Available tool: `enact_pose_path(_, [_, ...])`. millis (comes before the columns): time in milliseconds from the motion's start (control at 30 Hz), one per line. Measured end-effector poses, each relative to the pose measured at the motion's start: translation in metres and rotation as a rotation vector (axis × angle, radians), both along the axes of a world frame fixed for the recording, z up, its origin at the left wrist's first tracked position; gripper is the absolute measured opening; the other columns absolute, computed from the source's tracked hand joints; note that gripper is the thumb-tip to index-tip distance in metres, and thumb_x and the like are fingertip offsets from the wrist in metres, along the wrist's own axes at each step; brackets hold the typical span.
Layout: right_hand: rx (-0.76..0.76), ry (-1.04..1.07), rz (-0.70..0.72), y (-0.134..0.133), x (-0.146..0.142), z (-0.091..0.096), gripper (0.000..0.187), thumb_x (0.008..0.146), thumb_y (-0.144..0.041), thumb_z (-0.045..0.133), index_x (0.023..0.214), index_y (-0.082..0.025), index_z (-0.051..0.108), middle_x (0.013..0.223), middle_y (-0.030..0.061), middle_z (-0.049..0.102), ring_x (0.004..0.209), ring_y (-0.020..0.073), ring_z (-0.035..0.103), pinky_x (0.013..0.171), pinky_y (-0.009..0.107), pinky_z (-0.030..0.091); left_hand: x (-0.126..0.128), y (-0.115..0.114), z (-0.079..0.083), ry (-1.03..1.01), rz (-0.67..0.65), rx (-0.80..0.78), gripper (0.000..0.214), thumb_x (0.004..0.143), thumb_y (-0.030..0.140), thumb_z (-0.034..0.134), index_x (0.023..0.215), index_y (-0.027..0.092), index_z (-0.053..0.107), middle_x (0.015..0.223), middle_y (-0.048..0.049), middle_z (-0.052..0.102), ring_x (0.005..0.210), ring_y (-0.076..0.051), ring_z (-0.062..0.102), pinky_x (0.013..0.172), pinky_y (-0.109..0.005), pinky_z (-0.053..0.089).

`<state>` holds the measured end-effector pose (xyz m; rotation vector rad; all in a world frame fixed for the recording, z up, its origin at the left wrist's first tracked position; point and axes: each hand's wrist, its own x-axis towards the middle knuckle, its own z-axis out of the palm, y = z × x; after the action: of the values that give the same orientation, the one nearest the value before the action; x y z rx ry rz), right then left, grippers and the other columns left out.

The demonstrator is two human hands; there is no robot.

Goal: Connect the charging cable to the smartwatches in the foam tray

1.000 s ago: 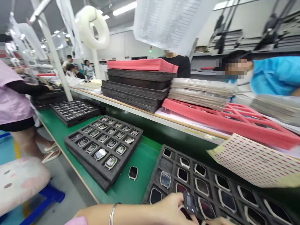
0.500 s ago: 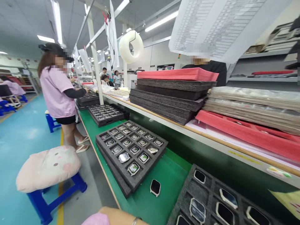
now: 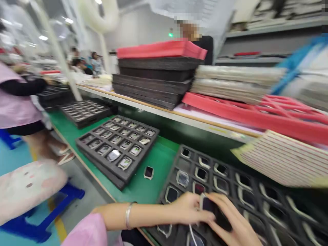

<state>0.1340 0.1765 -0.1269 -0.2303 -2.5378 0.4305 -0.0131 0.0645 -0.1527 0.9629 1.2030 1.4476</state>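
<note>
My left hand [image 3: 189, 209] and my right hand [image 3: 230, 222] meet low in the view, both on a dark smartwatch body [image 3: 212, 212]. Their fingers partly cover it, so its face is hidden. Both hands sit over a dark foam tray [image 3: 176, 167] with rows of square pockets holding watch bodies and frames. A thin white cable [image 3: 192, 232] hangs below my left hand. Further left, a second foam tray [image 3: 82, 147] holds rows of watches with lit screens. One loose black watch [image 3: 148, 173] lies on the green bench mat [image 3: 164, 167] between the trays.
Stacks of dark foam trays [image 3: 153, 78] and red foam frames [image 3: 230, 109] stand on the shelf behind, beside a sheet of small labels [image 3: 279, 160]. A co-worker in a pink smock [image 3: 15, 102] stands at the bench's left. A padded stool [image 3: 28, 188] sits near my left arm.
The view has swung back down and right from the previous frame. Both hands are now over the near tray, with the dark watch body between them. My right hand has come into view.
</note>
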Motion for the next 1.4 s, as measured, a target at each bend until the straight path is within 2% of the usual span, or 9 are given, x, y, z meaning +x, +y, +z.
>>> enact_pose_path(67, [-0.084, -0.091, 0.038, -0.013, 0.004, 0.007, 0.034, 0.086, -0.028, 0.055, 0.12, -0.023, 0.054, 0.117, 0.0103, 0.057, 0.109, 0.0265, 0.058, 0.093, 0.037, 0.051, 0.001, -0.004, 0.003, -0.045, -0.075, -0.009, 0.044, 0.064, 0.054, 0.071, 0.072, 0.012, 0.062, 0.055, 0.0049, 0.048, 0.052, -0.009, 0.043, 0.055, -0.023, 0.038])
enact_pose_path(133, [-0.171, -0.106, 0.096, -0.019, 0.001, 0.011, 0.042, 0.085, -0.03, 0.061, 0.125, -0.02, 0.05, 0.117, 0.0128, 0.055, 0.11, 0.0265, 0.056, 0.092, 0.037, 0.05, 0.002, -0.006, 0.003, -0.081, -0.122, 0.009, 0.045, 0.069, 0.052, 0.069, 0.085, 0.01, 0.064, 0.071, -0.0013, 0.059, 0.067, -0.014, 0.052, 0.068, -0.026, 0.042])
enact_pose_path(167, [-0.199, -0.08, 0.109, -0.02, 0.0, 0.012, 0.038, 0.086, -0.028, 0.06, 0.122, -0.02, 0.052, 0.114, 0.0125, 0.056, 0.107, 0.0256, 0.056, 0.09, 0.037, 0.05, 0.002, -0.006, 0.002, -0.091, -0.139, 0.02, 0.045, 0.07, 0.051, 0.068, 0.089, 0.01, 0.064, 0.078, -0.0031, 0.061, 0.074, -0.016, 0.054, 0.073, -0.027, 0.042])
enact_pose_path(267, [-0.24, -0.037, 0.116, -0.021, 0.002, 0.01, 0.038, 0.085, -0.03, 0.065, 0.12, -0.019, 0.053, 0.108, 0.0115, 0.057, 0.1, 0.0246, 0.058, 0.087, 0.038, 0.051, 0.003, -0.009, 0.001, -0.095, -0.179, 0.042, 0.044, 0.072, 0.048, 0.069, 0.092, 0.009, 0.064, 0.081, -0.0041, 0.061, 0.078, -0.018, 0.054, 0.075, -0.028, 0.04])
enact_pose_path(500, [-0.241, -0.006, 0.141, -0.023, 0.01, 0.001, 0.046, 0.084, -0.031, 0.068, 0.124, -0.018, 0.05, 0.107, 0.0114, 0.056, 0.098, 0.0241, 0.056, 0.085, 0.04, 0.049, 0.003, -0.012, 0.002, -0.085, -0.227, 0.068, 0.039, 0.075, 0.044, 0.068, 0.096, 0.011, 0.064, 0.081, -0.0036, 0.063, 0.079, -0.019, 0.055, 0.075, -0.029, 0.041])
enact_pose_path(900, [-0.208, 0.116, 0.15, -0.033, 0.014, -0.009, 0.05, 0.087, -0.02, 0.06, 0.134, -0.018, 0.042, 0.11, 0.0129, 0.052, 0.101, 0.0233, 0.054, 0.085, 0.039, 0.05, 0.002, -0.018, 0.008, 0.08, -0.25, 0.138, 0.038, 0.083, 0.038, 0.06, 0.112, 0.013, 0.059, 0.106, -0.0082, 0.064, 0.103, -0.025, 0.054, 0.092, -0.035, 0.04])
enact_pose_path(1233, [-0.225, 0.098, 0.158, -0.033, 0.015, -0.005, 0.051, 0.087, -0.023, 0.061, 0.133, -0.017, 0.042, 0.107, 0.0124, 0.052, 0.097, 0.0224, 0.055, 0.083, 0.037, 0.051, 0.003, -0.019, 0.008, 0.058, -0.262, 0.069, 0.037, 0.081, 0.042, 0.062, 0.102, 0.012, 0.061, 0.096, -0.0063, 0.064, 0.094, -0.023, 0.055, 0.085, -0.032, 0.042])
enact_pose_path(1400, [-0.23, 0.09, 0.163, -0.032, 0.015, -0.005, 0.051, 0.087, -0.025, 0.062, 0.133, -0.017, 0.043, 0.107, 0.0125, 0.052, 0.097, 0.0224, 0.055, 0.083, 0.037, 0.051, 0.003, -0.019, 0.008, 0.035, -0.281, 0.08, 0.037, 0.082, 0.04, 0.061, 0.106, 0.012, 0.061, 0.096, -0.0062, 0.065, 0.093, -0.023, 0.055, 0.085, -0.033, 0.042])
